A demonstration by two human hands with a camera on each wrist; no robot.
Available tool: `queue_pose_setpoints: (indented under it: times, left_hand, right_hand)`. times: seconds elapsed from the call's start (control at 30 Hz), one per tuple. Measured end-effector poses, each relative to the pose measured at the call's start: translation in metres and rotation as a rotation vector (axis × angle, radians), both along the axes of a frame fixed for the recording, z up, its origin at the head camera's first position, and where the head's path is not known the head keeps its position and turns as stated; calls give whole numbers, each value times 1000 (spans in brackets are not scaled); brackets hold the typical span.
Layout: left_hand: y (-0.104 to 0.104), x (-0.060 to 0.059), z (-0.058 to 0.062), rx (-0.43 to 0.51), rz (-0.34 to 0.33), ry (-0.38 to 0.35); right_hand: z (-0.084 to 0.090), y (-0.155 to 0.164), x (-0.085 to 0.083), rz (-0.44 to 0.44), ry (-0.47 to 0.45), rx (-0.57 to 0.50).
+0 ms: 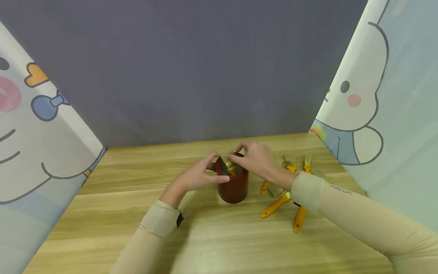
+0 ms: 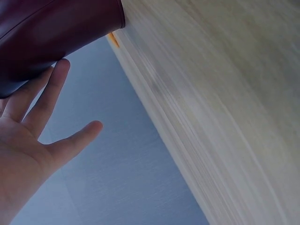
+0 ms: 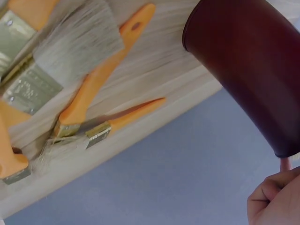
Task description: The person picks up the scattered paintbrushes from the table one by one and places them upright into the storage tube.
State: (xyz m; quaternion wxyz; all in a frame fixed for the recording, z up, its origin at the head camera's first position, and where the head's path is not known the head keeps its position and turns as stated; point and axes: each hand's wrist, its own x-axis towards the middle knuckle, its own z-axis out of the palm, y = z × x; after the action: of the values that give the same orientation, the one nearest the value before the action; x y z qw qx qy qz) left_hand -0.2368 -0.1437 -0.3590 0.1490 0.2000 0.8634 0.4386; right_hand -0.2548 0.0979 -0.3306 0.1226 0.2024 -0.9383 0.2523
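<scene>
A dark red cylindrical cup (image 1: 233, 190) stands upright on the wooden table. Inside it is a paintbrush (image 1: 231, 166), bristles up, with a gold-coloured ferrule. My left hand (image 1: 194, 176) holds the cup around its left side, thumb over the front rim. In the left wrist view its fingers (image 2: 49, 96) touch the cup wall, while one finger stands apart. Above the opening, my right hand (image 1: 258, 160) has thumb and forefinger at the bristles and appears to pinch them; the exact contact is partly hidden. The right wrist view shows curled fingers beside the cup's rim.
Several paintbrushes with orange handles (image 1: 275, 206) lie right of the cup, partly under my right forearm. A grey wall (image 1: 212, 76) rises behind the table. Cartoon-printed panels (image 1: 393, 95) stand at both sides.
</scene>
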Motion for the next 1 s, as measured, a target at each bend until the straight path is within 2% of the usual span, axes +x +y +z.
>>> queue_pose_setpoints:
  times: [0.17, 0.27, 0.43, 0.57, 0.7, 0.9, 1.0]
  left_hand:
    - [1, 0, -6, -4, 19, 11]
    - [1, -2, -6, 8, 8, 17]
    - [-2, -3, -6, -2, 11, -13]
    - [-5, -4, -3, -8, 35, 1]
    - [-6, -3, -2, 0, 25, 4]
    - [-5, -3, -5, -8, 11, -7]
    - [-5, -3, -5, -3, 21, -6]
  right_hand:
    - [8, 13, -3, 36, -19, -68]
    - [20, 27, -7, 85, -34, -88]
    - [37, 61, -15, 173, -117, 11]
    - [43, 96, -21, 153, -166, 123]
    - [36, 135, -28, 84, -205, 191]
    - [14, 189, -41, 19, -274, 194]
    - [1, 207, -48, -50, -285, 196]
